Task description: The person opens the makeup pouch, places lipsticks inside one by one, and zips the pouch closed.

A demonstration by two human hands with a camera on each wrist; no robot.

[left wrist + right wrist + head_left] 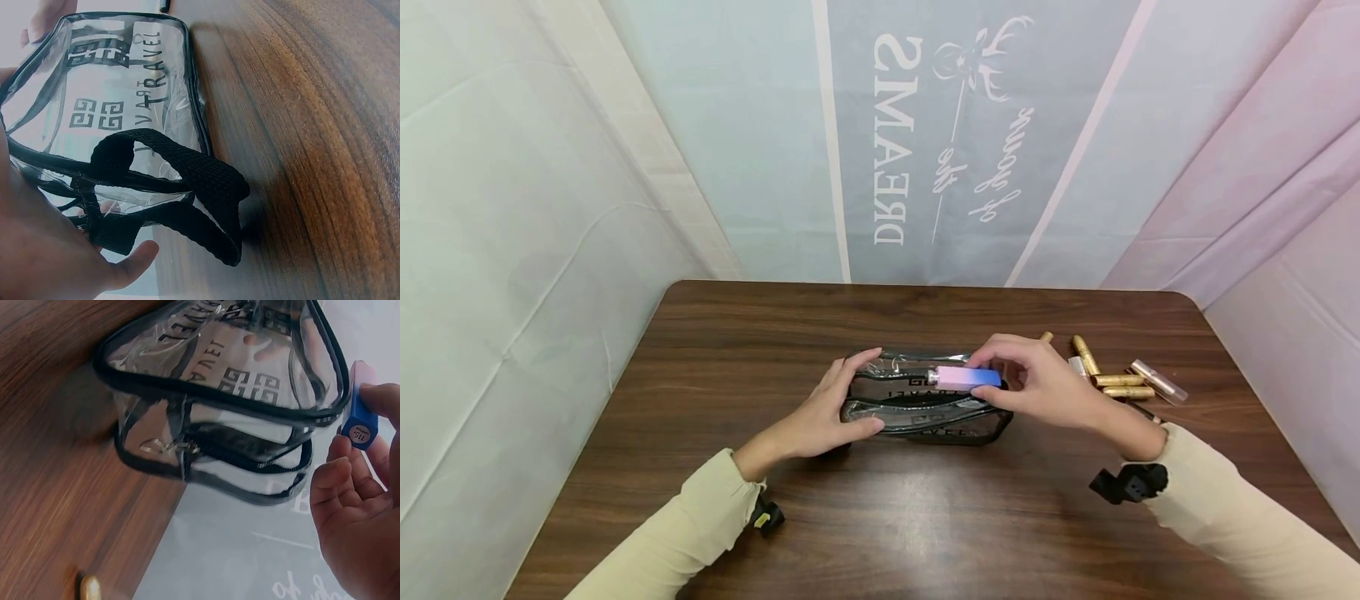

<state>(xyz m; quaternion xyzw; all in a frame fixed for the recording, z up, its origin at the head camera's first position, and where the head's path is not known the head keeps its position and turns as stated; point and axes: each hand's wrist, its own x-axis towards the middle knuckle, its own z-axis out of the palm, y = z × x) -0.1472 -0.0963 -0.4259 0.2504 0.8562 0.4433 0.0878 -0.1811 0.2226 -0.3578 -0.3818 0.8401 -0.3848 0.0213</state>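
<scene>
A clear travel pouch (966,433) with black trim and printed lettering lies on the table, its mouth facing up. My left hand (827,417) grips its left end, the thumb at the near rim and the fingers at the far rim. A black strap (200,169) loops out from that end. Over the mouth, my right hand (1037,379) pinches a square lipstick tube (966,378) that fades from pink to blue, held lengthwise. A round label marks the blue end of the lipstick tube (361,428). A zipper pull (159,447) hangs at the pouch's right end.
To the right of the pouch lie several gold tubes (1122,381) and a clear-capped tube (1159,382). A wood-grain table (910,517) extends on all sides, with a printed curtain (895,150) behind its far edge.
</scene>
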